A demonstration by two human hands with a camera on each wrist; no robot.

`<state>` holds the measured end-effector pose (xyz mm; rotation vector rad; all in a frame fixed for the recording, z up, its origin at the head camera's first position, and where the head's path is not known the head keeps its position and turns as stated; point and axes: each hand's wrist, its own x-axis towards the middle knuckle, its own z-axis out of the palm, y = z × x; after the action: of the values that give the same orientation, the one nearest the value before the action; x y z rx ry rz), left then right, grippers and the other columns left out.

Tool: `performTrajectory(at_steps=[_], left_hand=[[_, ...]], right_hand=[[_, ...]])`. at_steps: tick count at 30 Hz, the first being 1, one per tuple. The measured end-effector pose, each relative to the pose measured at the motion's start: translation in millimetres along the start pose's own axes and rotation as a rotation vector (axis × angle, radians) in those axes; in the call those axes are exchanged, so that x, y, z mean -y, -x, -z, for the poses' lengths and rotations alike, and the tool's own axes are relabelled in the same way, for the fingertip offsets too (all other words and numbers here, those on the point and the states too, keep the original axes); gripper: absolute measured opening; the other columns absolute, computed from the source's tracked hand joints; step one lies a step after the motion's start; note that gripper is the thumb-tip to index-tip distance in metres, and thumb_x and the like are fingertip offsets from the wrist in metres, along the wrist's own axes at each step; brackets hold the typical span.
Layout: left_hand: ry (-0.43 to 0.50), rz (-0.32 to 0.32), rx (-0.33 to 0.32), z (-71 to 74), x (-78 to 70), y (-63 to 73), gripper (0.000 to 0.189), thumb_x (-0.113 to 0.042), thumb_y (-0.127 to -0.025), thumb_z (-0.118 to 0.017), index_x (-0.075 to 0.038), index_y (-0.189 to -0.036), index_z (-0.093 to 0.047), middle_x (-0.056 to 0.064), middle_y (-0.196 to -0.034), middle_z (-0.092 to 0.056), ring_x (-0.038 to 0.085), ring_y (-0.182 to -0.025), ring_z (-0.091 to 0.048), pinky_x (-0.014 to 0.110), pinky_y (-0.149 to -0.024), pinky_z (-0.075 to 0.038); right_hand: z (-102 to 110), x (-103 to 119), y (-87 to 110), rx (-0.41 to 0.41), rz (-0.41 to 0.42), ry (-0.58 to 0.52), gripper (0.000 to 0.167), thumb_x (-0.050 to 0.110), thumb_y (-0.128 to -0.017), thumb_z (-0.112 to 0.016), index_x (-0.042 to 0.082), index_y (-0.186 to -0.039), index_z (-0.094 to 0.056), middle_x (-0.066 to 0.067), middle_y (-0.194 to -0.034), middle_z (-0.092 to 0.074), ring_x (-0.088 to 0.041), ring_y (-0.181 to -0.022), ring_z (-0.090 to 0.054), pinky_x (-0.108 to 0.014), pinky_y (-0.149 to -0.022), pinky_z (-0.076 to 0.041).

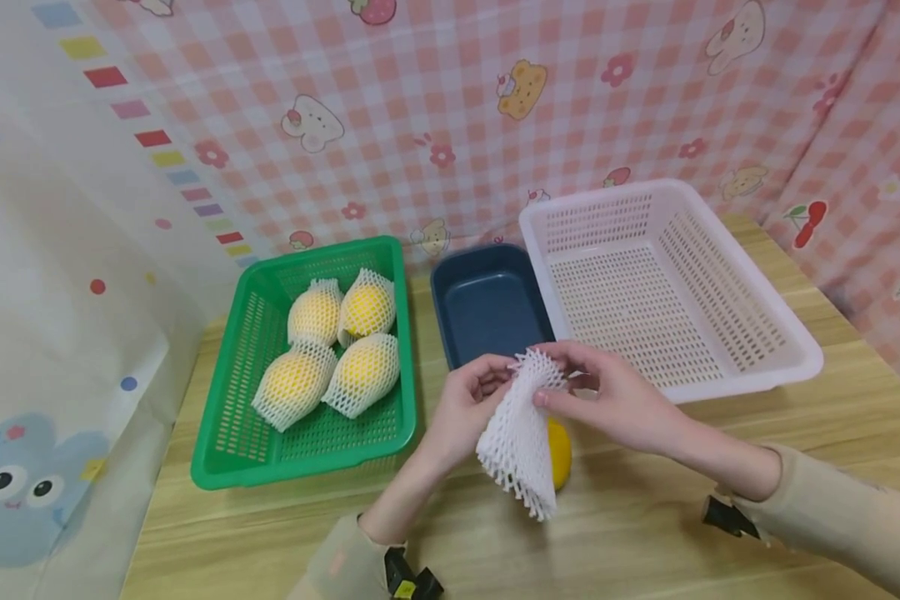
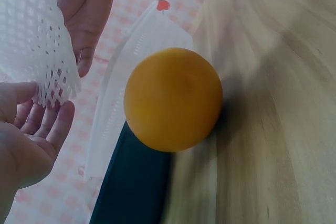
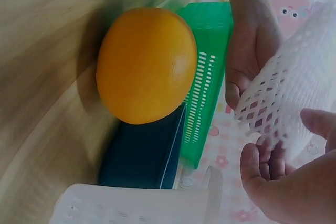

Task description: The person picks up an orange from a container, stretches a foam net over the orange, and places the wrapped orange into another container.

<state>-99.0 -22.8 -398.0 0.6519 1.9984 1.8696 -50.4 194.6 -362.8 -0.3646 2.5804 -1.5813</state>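
Observation:
A white foam fruit net (image 1: pixel 521 437) hangs above the table between both hands, its fringed end pointing down. My left hand (image 1: pixel 461 408) pinches its upper edge from the left. From the right, my right hand (image 1: pixel 622 396) pinches the same upper edge, thumb lying on the mesh. Below and partly behind the net lies a bare yellow-orange fruit (image 1: pixel 561 454), mango-like; its smooth round surface shows fully in the left wrist view. No hand touches this fruit (image 3: pixel 147 66). In the right wrist view, the net (image 3: pixel 289 87) looks open-meshed and without fruit inside.
A green basket (image 1: pixel 225 400) on the left holds several yellow fruits in white foam nets (image 1: pixel 363 375). Behind the hands stands a dark blue tray (image 1: pixel 491 312). A pale pink basket (image 1: pixel 787 354) stands at the right, close beside the tray. Patterned cloth hangs behind.

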Motion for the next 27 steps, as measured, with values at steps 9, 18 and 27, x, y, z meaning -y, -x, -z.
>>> performTrajectory(at_steps=[9, 18, 27], left_hand=[[-0.1, 0.096, 0.029, 9.0, 10.8, 16.2, 0.024, -0.001, -0.101, -0.06, 0.011, -0.121, -0.066, 0.033, -0.118, -0.071, 0.003, -0.094, -0.065, 0.013, -0.089, -0.056], [-0.081, 0.166, 0.054, 11.7, 12.2, 21.9, 0.027, -0.006, -0.102, -0.061, 0.011, -0.124, -0.065, 0.034, -0.118, -0.071, 0.0, -0.089, -0.068, 0.016, -0.084, -0.059], [-0.161, 0.23, 0.072, 16.3, 20.0, 25.9, 0.025, -0.009, -0.102, -0.064, 0.008, -0.119, -0.068, 0.029, -0.11, -0.074, 0.006, -0.084, -0.071, 0.035, -0.082, -0.065]], right_hand=[[3.4, -6.1, 15.5, 0.072, 0.024, -0.221, 0.015, 0.012, -0.105, -0.062, 0.001, -0.112, -0.069, 0.0, -0.104, -0.077, -0.009, -0.093, -0.071, -0.021, -0.087, -0.06], [-9.0, -16.8, 25.5, 0.087, -0.058, -0.293, 0.024, 0.014, -0.108, -0.058, -0.008, -0.118, -0.061, 0.009, -0.086, -0.075, -0.002, -0.073, -0.066, -0.021, -0.063, -0.056], [-26.3, -38.0, 39.8, 0.084, -0.094, -0.233, 0.024, 0.014, -0.107, -0.058, -0.007, -0.117, -0.063, 0.003, -0.084, -0.073, 0.001, -0.066, -0.06, -0.022, -0.054, -0.051]])
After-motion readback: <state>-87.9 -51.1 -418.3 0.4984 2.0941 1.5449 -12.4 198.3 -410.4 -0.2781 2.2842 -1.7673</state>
